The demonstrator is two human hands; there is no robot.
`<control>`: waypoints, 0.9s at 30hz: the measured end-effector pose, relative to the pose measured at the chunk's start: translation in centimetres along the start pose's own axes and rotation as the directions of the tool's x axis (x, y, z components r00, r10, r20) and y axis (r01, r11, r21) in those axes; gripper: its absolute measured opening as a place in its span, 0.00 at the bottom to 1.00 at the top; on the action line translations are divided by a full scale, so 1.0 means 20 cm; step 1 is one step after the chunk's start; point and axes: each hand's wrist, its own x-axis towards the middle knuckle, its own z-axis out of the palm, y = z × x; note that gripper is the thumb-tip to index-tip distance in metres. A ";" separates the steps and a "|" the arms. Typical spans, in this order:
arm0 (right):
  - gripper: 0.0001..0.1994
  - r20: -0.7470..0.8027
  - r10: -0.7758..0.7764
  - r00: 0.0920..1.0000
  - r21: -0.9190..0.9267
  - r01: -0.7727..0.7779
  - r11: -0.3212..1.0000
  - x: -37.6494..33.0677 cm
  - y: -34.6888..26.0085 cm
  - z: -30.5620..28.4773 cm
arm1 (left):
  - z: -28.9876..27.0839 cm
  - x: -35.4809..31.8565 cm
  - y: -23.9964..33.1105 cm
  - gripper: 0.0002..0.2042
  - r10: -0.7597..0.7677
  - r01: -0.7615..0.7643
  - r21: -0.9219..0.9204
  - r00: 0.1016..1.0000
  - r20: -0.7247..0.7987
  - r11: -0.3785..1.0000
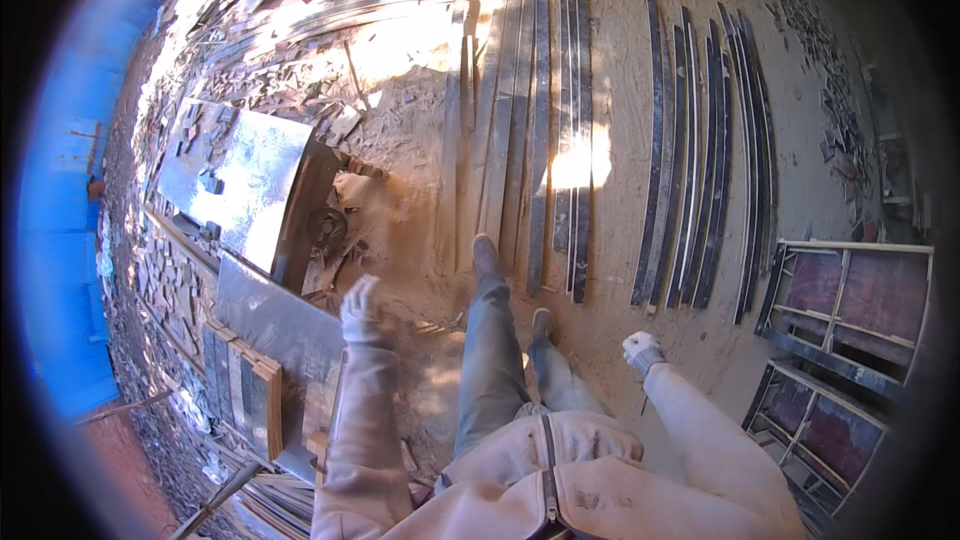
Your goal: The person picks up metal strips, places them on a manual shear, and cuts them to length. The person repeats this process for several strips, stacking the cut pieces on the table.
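Observation:
My left hand (362,311), in a pale work glove, is raised in front of me with its fingers stretched out and nothing in them. It is nearest to the dark sheet-topped bench (270,295) on the left. Out to my right, the gloved right hand (643,351) hangs with its fingers curled in, and I see nothing in it. Past the left hand stands a saw table (262,165) with a shiny metal top and a round wheel (327,228) on its side. Small dark offcuts (210,180) lie on that top.
Long dark boards (540,130) lie on the dirt ahead, with more strips (690,160) to their right. Framed panels (850,300) stand at the right. A stack of short boards (245,380) rests on the bench. Scrap wood (290,90) litters the ground beside a blue wall (65,240).

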 end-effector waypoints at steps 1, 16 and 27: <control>0.10 -0.023 -0.066 0.998 -0.002 0.066 0.998 0.06 -0.19 0.01 | 0.01 0.26 -0.15 0.37 0.131 -0.124 0.100 0.989 -0.071 0.987; 0.18 -0.092 -0.569 0.817 -0.547 0.436 0.715 2.37 -3.40 1.22 | 0.48 1.67 -1.30 0.32 -0.100 0.082 0.351 0.994 0.033 0.933; 0.42 -0.261 -0.467 0.845 -0.689 0.176 0.703 3.36 -4.22 1.85 | 0.77 1.72 -1.59 0.30 -0.012 -0.076 0.290 0.956 0.292 0.954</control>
